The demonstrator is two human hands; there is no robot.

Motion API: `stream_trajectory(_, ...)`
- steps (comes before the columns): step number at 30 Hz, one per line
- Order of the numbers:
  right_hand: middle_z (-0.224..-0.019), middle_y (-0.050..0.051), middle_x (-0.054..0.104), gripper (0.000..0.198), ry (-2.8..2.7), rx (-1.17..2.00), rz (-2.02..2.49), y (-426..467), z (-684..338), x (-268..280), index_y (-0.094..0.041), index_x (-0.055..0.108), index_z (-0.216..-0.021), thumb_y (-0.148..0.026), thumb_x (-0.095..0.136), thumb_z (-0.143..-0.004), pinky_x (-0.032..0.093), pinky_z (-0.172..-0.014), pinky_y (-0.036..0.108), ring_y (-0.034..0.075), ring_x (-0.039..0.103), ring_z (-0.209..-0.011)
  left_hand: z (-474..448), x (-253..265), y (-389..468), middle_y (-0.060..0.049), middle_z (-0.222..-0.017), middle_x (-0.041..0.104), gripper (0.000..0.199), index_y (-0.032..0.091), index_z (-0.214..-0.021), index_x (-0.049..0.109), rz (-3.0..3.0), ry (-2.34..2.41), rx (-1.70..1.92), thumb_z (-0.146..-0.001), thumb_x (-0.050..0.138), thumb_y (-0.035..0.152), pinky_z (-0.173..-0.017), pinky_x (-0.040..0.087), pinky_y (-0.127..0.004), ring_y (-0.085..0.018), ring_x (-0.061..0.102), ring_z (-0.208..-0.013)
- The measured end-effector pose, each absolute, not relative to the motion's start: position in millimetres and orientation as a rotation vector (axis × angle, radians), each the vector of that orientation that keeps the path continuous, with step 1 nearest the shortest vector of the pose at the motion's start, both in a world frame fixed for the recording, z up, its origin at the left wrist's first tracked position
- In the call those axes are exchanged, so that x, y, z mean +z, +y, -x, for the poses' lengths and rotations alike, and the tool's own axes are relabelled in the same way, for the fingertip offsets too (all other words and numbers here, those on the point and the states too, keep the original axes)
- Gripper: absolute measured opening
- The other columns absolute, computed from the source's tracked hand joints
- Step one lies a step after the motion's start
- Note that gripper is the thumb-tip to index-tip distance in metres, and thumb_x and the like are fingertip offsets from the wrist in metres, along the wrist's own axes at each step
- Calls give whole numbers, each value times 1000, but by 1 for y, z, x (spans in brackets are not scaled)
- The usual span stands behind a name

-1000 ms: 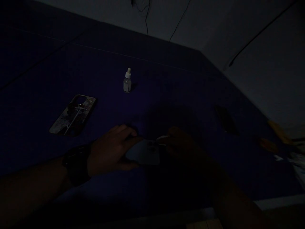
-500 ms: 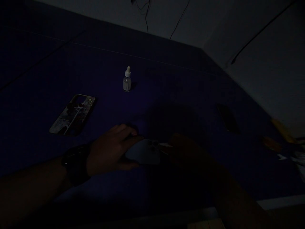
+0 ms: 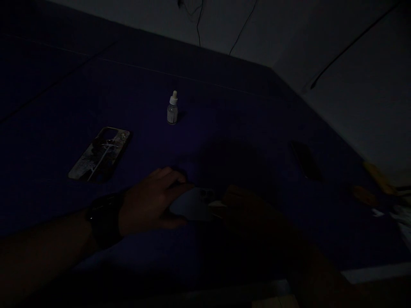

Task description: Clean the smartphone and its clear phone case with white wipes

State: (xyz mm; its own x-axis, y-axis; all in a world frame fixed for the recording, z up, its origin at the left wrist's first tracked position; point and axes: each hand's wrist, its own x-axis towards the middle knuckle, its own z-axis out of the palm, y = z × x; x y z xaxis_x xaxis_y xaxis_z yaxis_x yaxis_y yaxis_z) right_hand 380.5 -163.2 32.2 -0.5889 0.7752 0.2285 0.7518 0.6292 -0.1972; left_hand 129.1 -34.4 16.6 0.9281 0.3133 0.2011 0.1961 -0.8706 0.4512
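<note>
Dim light covers everything. My left hand (image 3: 149,201), with a dark watch (image 3: 104,218) on its wrist, grips a bluish-grey phone (image 3: 189,205) between thumb and fingers. The phone lies back up, its camera lenses towards the right. My right hand (image 3: 242,207) is deep in shadow at the phone's camera end. From its closed fingers a small white piece (image 3: 217,204), maybe cloth or paper, sticks out against the phone near the lenses. Too dark to tell its exact kind.
A patterned phone case (image 3: 101,156) lies at left on the blue-purple table (image 3: 144,94). A dropper bottle (image 3: 172,113) stands upright behind my hands. At right are a dark phone-like slab (image 3: 305,160), an orange item (image 3: 365,195) and a yellow item (image 3: 379,177).
My right hand has shifted slightly left and down, bringing the white piece lower along the phone's camera end. My left hand keeps its grip on the phone.
</note>
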Motion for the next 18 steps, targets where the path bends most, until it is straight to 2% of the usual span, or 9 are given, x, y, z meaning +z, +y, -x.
stream_trajectory(4,-88,7,64,30,-2585,109,1233,-167,-382,32,-15,63,-121,-11,50,-95,49,-68,32,20,55,-81,-130,17,-34,-8,-120,60,67,25,-135,56,-2654,367,352,-76,82,42,-93,46,-44,-30,55,-109)
stream_trajectory(8,-98,9,66,29,-2566,121,1249,-160,-366,26,-16,64,-119,-10,51,-94,49,-76,36,21,56,-87,-130,17,-34,-8,-120,59,68,24,-135,56,-2662,360,350,-75,83,44,-92,47,-43,-29,55,-107)
stream_trajectory(12,-87,8,63,27,-2519,-25,1312,-146,-357,26,-13,67,-113,-8,49,-93,45,-69,34,21,52,-78,-130,16,-33,-9,-120,59,67,23,-135,55,-2678,352,350,-77,81,44,-92,46,-43,-28,55,-106)
stream_trajectory(15,-83,7,60,25,-2482,-117,1350,-137,-358,26,-12,68,-107,-9,48,-93,45,-70,35,21,50,-77,-129,15,-34,-9,-120,59,70,24,-136,54,-2689,364,361,-75,83,44,-92,45,-43,-29,55,-106)
stream_trajectory(18,-81,7,59,22,-2486,-95,1292,-135,-360,25,-11,68,-104,-10,48,-94,44,-67,34,21,50,-76,-130,13,-34,-8,-119,59,69,24,-135,55,-2699,367,368,-75,82,46,-92,46,-43,-29,55,-106)
